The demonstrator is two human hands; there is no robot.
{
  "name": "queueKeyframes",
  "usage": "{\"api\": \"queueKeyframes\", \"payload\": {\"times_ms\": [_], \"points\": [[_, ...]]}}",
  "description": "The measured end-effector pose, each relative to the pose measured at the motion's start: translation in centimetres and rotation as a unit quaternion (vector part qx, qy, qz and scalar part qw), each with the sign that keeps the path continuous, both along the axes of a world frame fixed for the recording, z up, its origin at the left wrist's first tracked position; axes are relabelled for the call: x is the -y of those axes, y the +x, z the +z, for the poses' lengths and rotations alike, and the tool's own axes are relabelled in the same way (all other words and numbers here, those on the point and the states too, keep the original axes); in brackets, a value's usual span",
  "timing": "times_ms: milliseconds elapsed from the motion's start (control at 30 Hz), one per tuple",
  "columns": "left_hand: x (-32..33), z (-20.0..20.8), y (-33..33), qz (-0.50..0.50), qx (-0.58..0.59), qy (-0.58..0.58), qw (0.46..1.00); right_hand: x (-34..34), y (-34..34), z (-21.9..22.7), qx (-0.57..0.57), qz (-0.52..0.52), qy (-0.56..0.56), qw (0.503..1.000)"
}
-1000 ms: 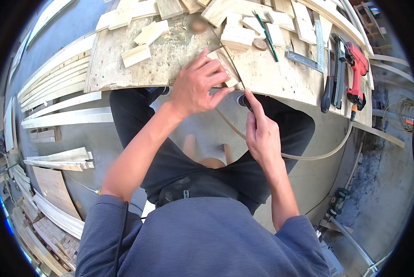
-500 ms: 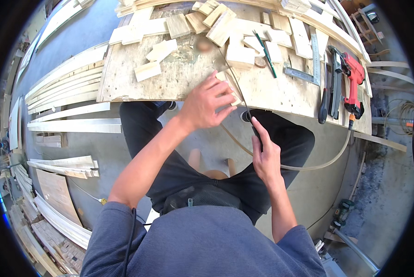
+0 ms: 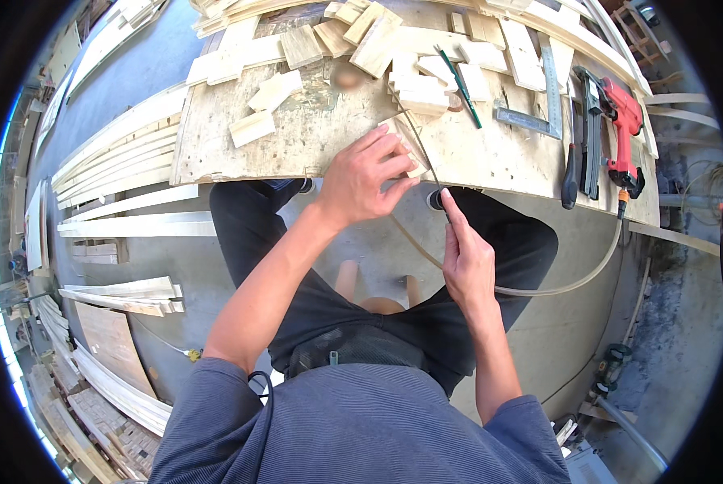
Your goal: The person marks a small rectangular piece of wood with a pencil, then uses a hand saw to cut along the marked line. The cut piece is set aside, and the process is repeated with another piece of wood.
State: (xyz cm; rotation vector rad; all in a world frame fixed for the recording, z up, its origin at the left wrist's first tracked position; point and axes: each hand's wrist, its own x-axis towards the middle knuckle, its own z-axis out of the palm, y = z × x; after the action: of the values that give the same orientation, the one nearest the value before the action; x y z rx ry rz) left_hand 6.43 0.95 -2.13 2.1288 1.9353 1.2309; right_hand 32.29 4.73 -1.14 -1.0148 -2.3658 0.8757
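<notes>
My left hand [image 3: 368,176] lies over a small pale wood block [image 3: 416,165] at the front edge of the workbench [image 3: 313,137], fingers bent and pressing it down; part of the block is hidden under them. In my right hand [image 3: 468,262], closed and with the index finger stretched along it, is a tool with a long, thin dark blade [image 3: 420,139], seen edge-on, perhaps a saw. Its handle is mostly hidden by the hand. The blade runs up beside the block's right side, and I cannot tell whether it touches.
Wood offcuts [image 3: 378,50], a green pencil [image 3: 460,87] and a metal square [image 3: 549,119] lie on the bench. A red nail gun [image 3: 622,133] with its hose [image 3: 571,286] and a dark-handled screwdriver [image 3: 570,181] are at the right. Wood strips [image 3: 127,161] are stacked left.
My right hand has shifted slightly upward, and less of the tool's handle shows. The left hand stays on the block. The whole view has shifted a little.
</notes>
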Motion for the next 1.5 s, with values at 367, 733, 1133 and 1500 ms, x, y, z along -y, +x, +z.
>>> {"api": "queueKeyframes", "payload": {"times_ms": [367, 733, 1133, 1500], "points": [[0.2, 0.0, 0.1, 0.012, 0.014, -0.026, 1.000, 1.4, 5.4, 0.7, 0.039, 0.029, -0.001, 0.999], [0.2, -0.1, -0.3, 0.010, -0.003, -0.010, 1.000, -1.3, -0.6, 0.2, 0.006, 0.030, 0.008, 0.999], [0.2, -0.1, -0.6, 0.007, 0.000, 0.004, 1.000, -1.1, -1.9, -0.3, -0.003, 0.015, 0.023, 1.000], [0.3, 0.0, -0.5, 0.002, 0.012, -0.004, 1.000, -1.4, -1.6, -0.6, 0.014, 0.021, 0.033, 0.999]]}}
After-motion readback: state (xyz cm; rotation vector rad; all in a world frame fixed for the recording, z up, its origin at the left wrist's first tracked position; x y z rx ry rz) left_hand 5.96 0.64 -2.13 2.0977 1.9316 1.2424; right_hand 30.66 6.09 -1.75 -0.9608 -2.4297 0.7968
